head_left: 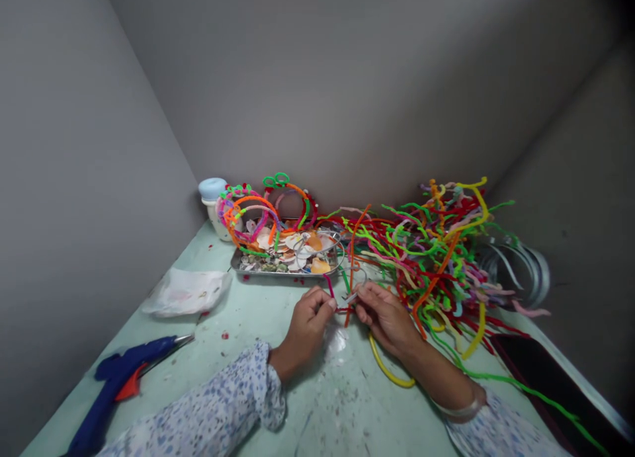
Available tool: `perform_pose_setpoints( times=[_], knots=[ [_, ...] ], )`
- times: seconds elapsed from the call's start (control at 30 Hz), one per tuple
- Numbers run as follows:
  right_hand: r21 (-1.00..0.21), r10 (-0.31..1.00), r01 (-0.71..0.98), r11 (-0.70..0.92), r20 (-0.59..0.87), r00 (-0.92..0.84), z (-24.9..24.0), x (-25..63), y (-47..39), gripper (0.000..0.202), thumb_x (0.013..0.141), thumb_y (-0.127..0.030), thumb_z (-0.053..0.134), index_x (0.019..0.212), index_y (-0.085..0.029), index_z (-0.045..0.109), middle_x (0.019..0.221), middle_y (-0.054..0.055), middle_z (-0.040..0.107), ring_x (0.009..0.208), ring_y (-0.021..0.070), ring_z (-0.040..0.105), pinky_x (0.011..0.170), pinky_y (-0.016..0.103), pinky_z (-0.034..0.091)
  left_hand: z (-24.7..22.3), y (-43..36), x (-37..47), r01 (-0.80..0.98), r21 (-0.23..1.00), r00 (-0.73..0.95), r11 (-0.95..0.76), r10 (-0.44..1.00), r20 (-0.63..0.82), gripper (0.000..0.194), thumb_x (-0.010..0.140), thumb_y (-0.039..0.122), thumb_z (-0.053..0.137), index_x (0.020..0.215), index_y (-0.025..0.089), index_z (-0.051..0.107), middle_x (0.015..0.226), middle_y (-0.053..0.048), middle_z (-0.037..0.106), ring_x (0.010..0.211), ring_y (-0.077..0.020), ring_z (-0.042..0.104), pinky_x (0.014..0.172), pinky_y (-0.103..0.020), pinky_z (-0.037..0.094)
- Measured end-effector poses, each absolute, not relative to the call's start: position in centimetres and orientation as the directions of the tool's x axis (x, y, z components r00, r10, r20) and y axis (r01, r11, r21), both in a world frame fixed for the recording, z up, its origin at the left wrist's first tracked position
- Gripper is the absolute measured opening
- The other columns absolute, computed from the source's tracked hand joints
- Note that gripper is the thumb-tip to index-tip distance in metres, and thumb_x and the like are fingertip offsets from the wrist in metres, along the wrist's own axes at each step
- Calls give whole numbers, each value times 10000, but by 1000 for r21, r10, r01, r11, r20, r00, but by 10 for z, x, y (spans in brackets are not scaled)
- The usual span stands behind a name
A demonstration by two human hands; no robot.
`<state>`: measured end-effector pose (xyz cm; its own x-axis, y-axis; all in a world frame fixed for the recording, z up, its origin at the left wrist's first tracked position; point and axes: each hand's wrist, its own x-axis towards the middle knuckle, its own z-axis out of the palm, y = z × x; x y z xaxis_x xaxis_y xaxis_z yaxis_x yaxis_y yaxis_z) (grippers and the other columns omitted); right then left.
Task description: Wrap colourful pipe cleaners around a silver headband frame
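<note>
In the middle of the table my left hand (pixel 306 325) pinches a magenta-red pipe cleaner (pixel 329 286) between thumb and fingertips; one end sticks up above the thumb. Close beside it, my right hand (pixel 389 319) is closed, its fingertips on a thin grey piece (pixel 351 298) that looks like the end of a metal headband. The red strand runs between the two hands. An orange pipe cleaner (pixel 352 245) lies upright just behind the fingertips. A yellow pipe cleaner (pixel 389 372) curves under my right wrist.
A metal tray (pixel 278 278) of shells has pipe-cleaner-wrapped headbands (pixel 251 209) on it. A jar with a blue lid (pixel 212 188) stands behind. Left are a plastic bag (pixel 188 291) and a blue glue gun (pixel 119 377). Right are piled pipe cleaners (pixel 421 239), metal headbands (pixel 533 275) and a phone (pixel 555 391).
</note>
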<state>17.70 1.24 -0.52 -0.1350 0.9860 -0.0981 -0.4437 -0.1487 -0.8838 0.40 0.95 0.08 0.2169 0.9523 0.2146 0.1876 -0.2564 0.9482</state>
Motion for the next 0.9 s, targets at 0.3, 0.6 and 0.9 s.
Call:
perform_pose_setpoints(
  times=[0.3,0.6,0.9],
  knots=[
    [-879,984,-448,-164,-116,-132,-5,177,12,296,729,-426,789,689,-185,622,490,-39,548,444,63,445,446,186,299,0,11,3,241,941,208,-237,960,189,287,912,318,505,659,183,494,698,4,472,709,-153,462,682,-289,361],
    [-868,988,-474,-151,-118,-99,-3,176,15,266,711,-413,798,680,-207,632,535,-31,553,451,83,443,439,221,285,2,6,2,308,900,136,-307,951,278,270,969,325,440,776,196,577,774,-16,555,789,-178,526,730,-306,390],
    [-861,989,-485,-151,-127,-81,-6,177,15,276,720,-436,788,694,-203,642,527,-33,548,445,82,454,445,224,285,6,-3,4,462,684,124,-565,804,581,37,873,178,604,866,208,623,865,-26,636,879,-195,578,844,-352,406]
  ],
)
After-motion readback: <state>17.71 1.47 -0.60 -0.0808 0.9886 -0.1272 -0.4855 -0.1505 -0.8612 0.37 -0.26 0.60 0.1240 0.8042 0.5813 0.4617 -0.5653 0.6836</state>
